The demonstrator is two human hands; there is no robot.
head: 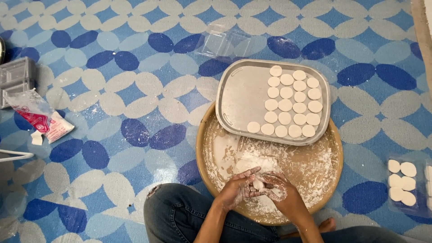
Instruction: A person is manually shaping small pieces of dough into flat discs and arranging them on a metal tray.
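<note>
Soft, even overhead light filled the room; shadows were faint. The metal tray (243,96) gave dull glare. Edges curved slightly, the picture mildly soft.

Our left hand (237,188) and right hand (280,194) sit close together over the near part of the floured round board (330,173), cupped around a small dough piece (258,184). Ahead of us, the metal tray (243,96) overlaps the board's far rim; its right half is packed with white dough discs (291,102), while its left half is bare. We find open floured surface between hands and tray. Our knee (175,211) bounds the near left. A plastic container of discs (407,182) blocks the right; a flour bag (40,118) lies well apart, left.
</note>
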